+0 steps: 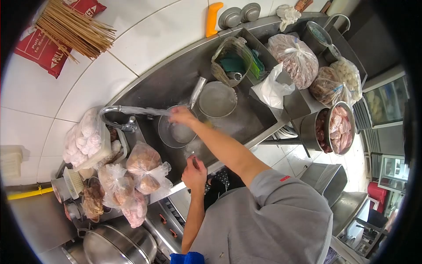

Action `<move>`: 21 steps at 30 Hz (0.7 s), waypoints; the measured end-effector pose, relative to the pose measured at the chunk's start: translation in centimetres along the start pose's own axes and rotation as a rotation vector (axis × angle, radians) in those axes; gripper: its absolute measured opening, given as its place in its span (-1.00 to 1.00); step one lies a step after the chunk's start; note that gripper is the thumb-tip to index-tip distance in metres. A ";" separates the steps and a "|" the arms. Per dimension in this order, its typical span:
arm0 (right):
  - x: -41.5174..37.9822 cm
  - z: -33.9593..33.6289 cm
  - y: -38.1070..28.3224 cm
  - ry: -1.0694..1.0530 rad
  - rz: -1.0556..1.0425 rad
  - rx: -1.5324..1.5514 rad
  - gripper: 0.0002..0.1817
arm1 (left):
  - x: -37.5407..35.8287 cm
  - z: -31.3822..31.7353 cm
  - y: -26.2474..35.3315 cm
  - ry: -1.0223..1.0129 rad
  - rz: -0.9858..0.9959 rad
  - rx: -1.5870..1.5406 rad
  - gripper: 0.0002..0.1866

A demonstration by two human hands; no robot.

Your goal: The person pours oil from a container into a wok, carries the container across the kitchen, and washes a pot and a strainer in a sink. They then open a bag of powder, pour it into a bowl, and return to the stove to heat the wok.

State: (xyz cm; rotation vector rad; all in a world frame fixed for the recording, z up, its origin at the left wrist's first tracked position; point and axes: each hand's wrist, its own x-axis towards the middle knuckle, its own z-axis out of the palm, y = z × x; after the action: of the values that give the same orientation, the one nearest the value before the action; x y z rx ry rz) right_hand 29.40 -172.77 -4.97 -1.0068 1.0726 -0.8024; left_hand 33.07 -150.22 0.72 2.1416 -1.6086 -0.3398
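Observation:
My right hand [182, 115] reaches into the sink [246, 119] at the far rim of a round metal pan [178, 135]. It is blurred by motion, and I cannot tell whether it grips anything. Water from the curved faucet [112, 109] streams toward this hand and the pan. A metal handle [198, 92] slants up beside the pan's rim. Right of it, a second round metal pan [217, 100] lies on the sink floor. Near the sink's front edge, my left hand [194, 175] is loosely curled, thumb and forefinger apart, with nothing visible between them.
Bagged food [145, 165] crowds the left side, beside a white tub [90, 141]. A plastic-lined container [232, 61] stands at the sink's back. To the right are a white bag [274, 88], large filled bags [293, 59] and a pot of raw meat [340, 127]. Skewers [77, 31] lie upper left.

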 end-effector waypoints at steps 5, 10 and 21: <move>1.3 1.4 3.0 0.372 -0.001 0.260 -0.92 | 0.1 0.0 0.1 0.020 0.022 0.047 -0.85; -0.5 1.4 0.8 0.370 -0.030 0.165 -0.90 | 0.1 -0.2 0.2 0.013 0.025 0.026 -0.85; 0.0 -2.4 2.7 0.166 0.105 0.181 -0.82 | 0.2 -0.2 -0.1 0.019 0.006 0.002 -0.82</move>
State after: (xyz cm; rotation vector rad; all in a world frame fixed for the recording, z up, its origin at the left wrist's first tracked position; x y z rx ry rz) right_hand 27.23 -172.43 -7.88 -0.7354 1.1626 -0.8914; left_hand 33.32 -150.36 0.79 2.1344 -1.6050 -0.3153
